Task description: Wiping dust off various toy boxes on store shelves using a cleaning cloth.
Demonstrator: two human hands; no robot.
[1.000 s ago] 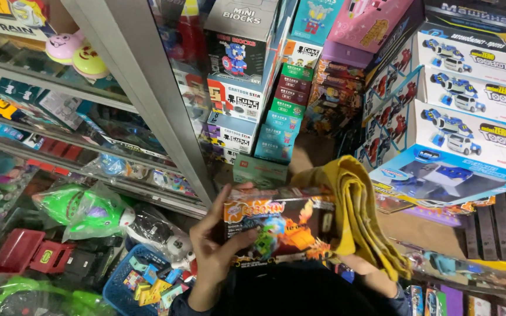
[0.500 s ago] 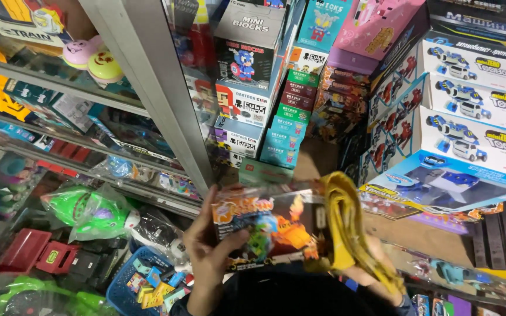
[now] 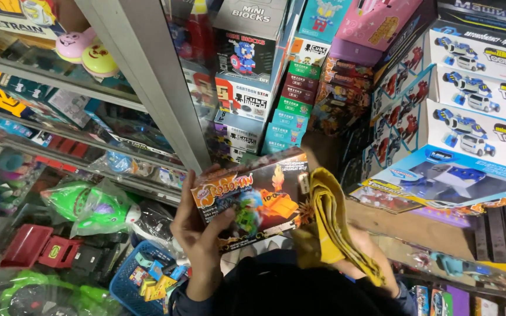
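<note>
My left hand [image 3: 197, 231] grips the left end of a dark toy box [image 3: 253, 196] with a green and orange robot picture on its front. The box is held flat in front of me, tilted slightly up to the right. My right hand [image 3: 376, 263] is mostly hidden under a folded yellow cloth [image 3: 332, 225], which it holds against the box's right end. Only a few fingers of that hand show below the cloth.
A grey metal shelf post [image 3: 147, 76] runs diagonally past the box. Stacked small block-toy boxes [image 3: 247, 88] stand behind it, large car-toy boxes [image 3: 475, 99] at right. A green plastic toy [image 3: 92, 205], red cases [image 3: 36, 248] and a blue basket [image 3: 144, 281] lie lower left.
The box has risen a little and tilted toward me, showing more of its front. The yellow cloth has slid along the box's right end. My view has shifted slightly.
</note>
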